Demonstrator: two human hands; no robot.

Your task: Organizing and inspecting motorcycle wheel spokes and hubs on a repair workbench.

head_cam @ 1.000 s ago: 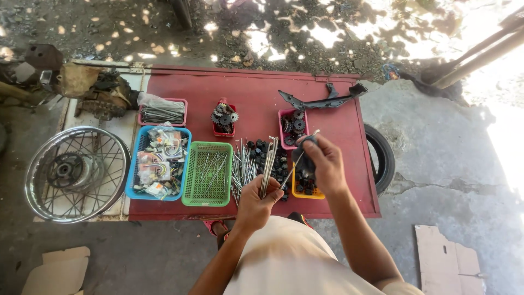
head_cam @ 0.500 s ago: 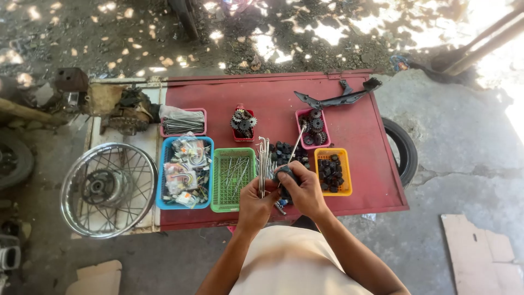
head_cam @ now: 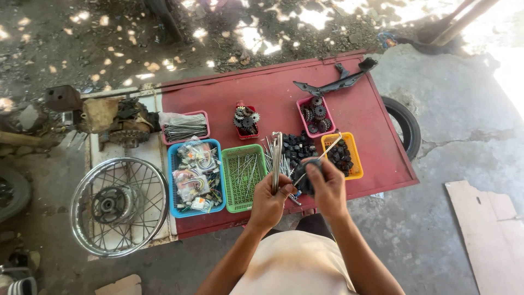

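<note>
1. The left hand is closing into a fist around a bundle of metal spokes, which is standing upright just right of the green basket.
2. The right hand is curling its fingers around a dark rag and one thin spoke, which is slanting up toward the yellow tray, right of the green basket.
3. Both hands are nearly touching, hovering over the near edge of the red table, just right of the green basket.
4. A blue basket of packets is lying touching the green basket's left side.
5. A spoked wheel is lying further left of the green basket, beyond the blue one.
6. A pink tray of gears is sitting beyond the green basket, to its right.
</note>
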